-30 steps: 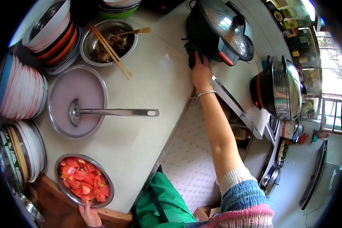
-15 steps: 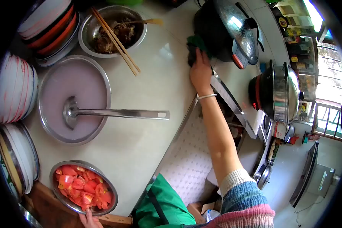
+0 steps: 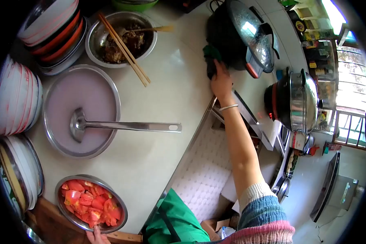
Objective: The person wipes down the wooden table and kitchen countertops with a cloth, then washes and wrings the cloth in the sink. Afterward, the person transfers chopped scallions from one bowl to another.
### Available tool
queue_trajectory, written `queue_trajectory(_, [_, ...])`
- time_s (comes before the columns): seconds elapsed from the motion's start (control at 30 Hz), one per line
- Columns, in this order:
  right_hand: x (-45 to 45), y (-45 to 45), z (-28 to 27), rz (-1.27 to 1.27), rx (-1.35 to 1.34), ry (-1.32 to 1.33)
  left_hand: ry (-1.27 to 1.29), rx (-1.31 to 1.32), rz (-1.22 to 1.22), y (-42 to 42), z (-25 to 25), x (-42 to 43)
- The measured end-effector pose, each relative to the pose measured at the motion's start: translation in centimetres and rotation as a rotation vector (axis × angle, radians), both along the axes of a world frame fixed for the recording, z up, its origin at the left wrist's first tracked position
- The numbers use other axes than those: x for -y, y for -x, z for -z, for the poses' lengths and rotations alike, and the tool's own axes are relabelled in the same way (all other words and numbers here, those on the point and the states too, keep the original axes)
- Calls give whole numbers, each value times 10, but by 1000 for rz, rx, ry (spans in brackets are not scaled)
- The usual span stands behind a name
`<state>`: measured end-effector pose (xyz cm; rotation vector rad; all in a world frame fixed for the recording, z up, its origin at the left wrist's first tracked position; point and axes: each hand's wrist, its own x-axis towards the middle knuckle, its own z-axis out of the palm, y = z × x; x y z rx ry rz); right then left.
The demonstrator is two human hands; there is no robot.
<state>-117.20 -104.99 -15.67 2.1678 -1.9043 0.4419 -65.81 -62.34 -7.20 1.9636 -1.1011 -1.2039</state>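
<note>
My right hand is pressed on a dark green cloth, which lies on the countertop beside a big black pot with a glass lid. A bangle circles that wrist. At the bottom left, my left hand has its fingers closed on the rim of a metal bowl full of cut tomatoes. Part of this hand is cut off by the frame's lower edge.
A metal basin of cloudy liquid holds a ladle. Chopsticks rest across a bowl of dark food. Stacked bowls line the left. A steel-lidded cooker stands right; the counter edge runs diagonally.
My right hand and the cloth have shifted slightly right and down in the view. The left hand stays on the tomato bowl; the whole view has tilted a little.
</note>
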Motion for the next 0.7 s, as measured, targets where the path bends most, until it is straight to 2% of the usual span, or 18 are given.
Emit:
queue_trajectory(0.03, [3, -4, -1, 2, 96, -23, 51, -2, -4, 1, -1, 3])
queue_trajectory(0.13, [16, -2, -3, -18, 153, -72, -190, -482, -634, 14, -12, 17])
queue_trajectory(0.23, [15, -3, -10, -19, 210, -168, -198, -562, -661, 14, -11, 16])
queue_trajectory(0.43, [-31, -27, -33, -162, 243, -263, -140, -422, -646, 20, -9, 19])
queue_trajectory(0.53, [-52, -30, -31, -199, 262, -282, -159, -380, -542, 12, -3, 10])
queue_trajectory(0.57, [-57, -30, -31, -207, 251, -268, -187, -395, -589, 13, -4, 12])
queue_trajectory(0.67, [-66, -39, -32, -176, 293, -268, -45, -39, -86, -9, 16, -17])
queue_trajectory(0.7, [-68, -40, -30, -186, 296, -251, -155, -274, -351, 1, 6, -4])
